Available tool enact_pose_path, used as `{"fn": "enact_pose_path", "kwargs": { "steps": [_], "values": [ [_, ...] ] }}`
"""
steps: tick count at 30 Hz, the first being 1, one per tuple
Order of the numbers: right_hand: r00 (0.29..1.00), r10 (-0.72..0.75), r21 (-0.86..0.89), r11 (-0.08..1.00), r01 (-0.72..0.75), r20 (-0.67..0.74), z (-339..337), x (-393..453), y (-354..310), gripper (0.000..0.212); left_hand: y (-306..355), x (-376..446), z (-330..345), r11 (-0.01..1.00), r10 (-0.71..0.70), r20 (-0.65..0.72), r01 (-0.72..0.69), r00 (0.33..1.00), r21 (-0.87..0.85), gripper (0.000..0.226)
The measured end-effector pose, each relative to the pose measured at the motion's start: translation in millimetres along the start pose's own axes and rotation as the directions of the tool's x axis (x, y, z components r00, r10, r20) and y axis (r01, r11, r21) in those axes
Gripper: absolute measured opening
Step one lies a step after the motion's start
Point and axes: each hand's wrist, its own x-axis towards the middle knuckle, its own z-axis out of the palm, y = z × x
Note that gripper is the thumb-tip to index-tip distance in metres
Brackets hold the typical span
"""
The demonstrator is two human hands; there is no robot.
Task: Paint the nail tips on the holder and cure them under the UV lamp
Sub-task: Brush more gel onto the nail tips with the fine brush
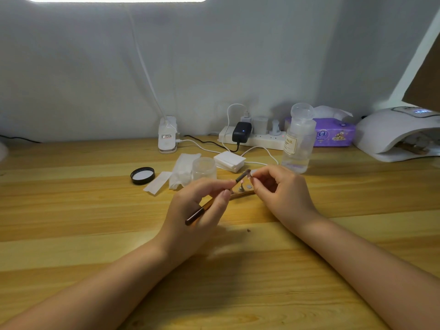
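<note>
Wooden desk [71,210]: hands pinch brush [202,208] and nail tip [253,172]; jar [204,168] behind.

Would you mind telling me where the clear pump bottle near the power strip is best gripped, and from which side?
Grip the clear pump bottle around its straight mid-body, coming from the front right. It stands upright, and the power strip and tissue pack crowd its back.

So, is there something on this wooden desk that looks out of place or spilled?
Only small things. A round black lid lies off its jar, inner side up, left of the crumpled white wipes. A small dark speck sits on the light wooden desk between the forearms; what it is cannot be told. Nothing looks spilled.
</note>
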Motion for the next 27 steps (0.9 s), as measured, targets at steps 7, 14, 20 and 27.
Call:
{"fn": "enact_pose_path", "kwargs": {
  "steps": [7, 14, 20, 27],
  "values": [
    [1.000, 0.025, 0.006, 1.000, -0.025, -0.008, 0.8, 0.7, 0.2, 0.007, 1.6, 0.0, -2.4, 0.999, -0.027, -0.019, 0.027, 0.999, 0.027, 0.024],
    [0.999, 0.032, -0.007, 0.999, -0.032, -0.002, 0.8, 0.7, 1.1, 0.006, 1.5, 0.0, -0.2, 1.000, -0.004, 0.012, 0.004, 1.000, 0.025, 0.027],
    [0.997, 0.075, 0.016, 0.997, -0.075, -0.018, 1.4, 1.1, 2.5, 0.006, 1.3, 0.2, -1.6, 0.997, -0.058, -0.008, 0.059, 0.998, 0.051, 0.024],
    [0.999, 0.048, 0.011, 0.999, -0.048, 0.006, 0.5, 0.7, 0.7, 0.007, 1.9, 0.9, 0.5, 1.000, -0.008, -0.003, 0.008, 1.000, 0.000, 0.029]
  ]
}}
